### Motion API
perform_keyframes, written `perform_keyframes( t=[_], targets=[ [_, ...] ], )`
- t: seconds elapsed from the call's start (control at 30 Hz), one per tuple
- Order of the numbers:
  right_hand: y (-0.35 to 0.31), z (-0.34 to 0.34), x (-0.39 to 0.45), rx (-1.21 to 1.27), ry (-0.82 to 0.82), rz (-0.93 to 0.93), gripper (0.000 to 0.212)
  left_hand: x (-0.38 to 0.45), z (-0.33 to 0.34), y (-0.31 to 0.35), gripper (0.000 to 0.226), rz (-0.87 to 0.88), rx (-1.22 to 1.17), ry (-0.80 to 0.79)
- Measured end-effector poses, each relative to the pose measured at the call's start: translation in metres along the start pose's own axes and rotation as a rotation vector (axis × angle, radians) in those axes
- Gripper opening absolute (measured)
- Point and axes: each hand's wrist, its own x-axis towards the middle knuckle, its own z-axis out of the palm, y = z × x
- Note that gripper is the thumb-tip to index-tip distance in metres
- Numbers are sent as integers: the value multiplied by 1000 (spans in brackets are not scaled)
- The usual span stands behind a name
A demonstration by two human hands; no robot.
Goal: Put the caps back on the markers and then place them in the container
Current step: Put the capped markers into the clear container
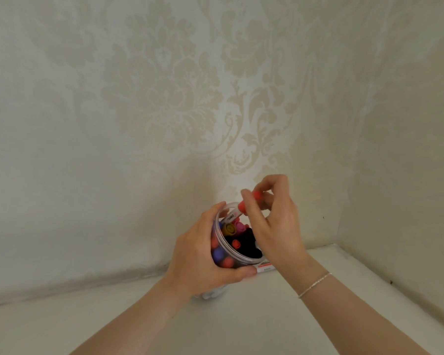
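**Container in the corner, hands on either side**

We see the worktop running into a corner where the back wall meets the side wall on the right. The container is near the back wall, tilted toward us, with the left hand wrapped around its left and near side. Capped markers stand inside it. To its right, the right hand holds one marker above the container's mouth, its lower end inside the rim. Another marker lies on the worktop just behind the container, under the right hand.

Left hand curled in a grip, right hand raised — fingertips pinching
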Motion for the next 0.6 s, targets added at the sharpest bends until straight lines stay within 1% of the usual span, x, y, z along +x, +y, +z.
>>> perform_keyframes(
  t=[0.03, 0.1, 0.27, 0.43, 0.47, 0.53, 0.57, 0.6],
  targets=[
    [0, 0, -1, -36, -54, -23, 16, -1, 0, 0, 104, 1, -7, 1],
    [-2, -1, -1, -93, -163, -54, 11, -1, 0, 0, 103, 9, -18, -2],
    [-8, -9, 9, -135, -255, -28, 4, -1, -1, 0, 103, -9, -43, 38],
    [-5, -8, 8, -106, -231, 30, 7, -3, -1, -1, 102, -1, -48, 65],
    [-4, -8, 9, -148, -246, 31, 9, -3, -1, 1, 102, -3, -45, 64],
    [-1, -5, 6, -336, -303, -31, 13, -3, 1, 3, 103, 6, -25, 51],
    [-1, -4, 4, -358, -299, -15, 13, -2, 1, 4, 103, 14, -18, 42],
    [-2, -4, 2, -316, -276, 35, 11, -2, 2, 5, 103, 21, -14, 35]
  ],
)
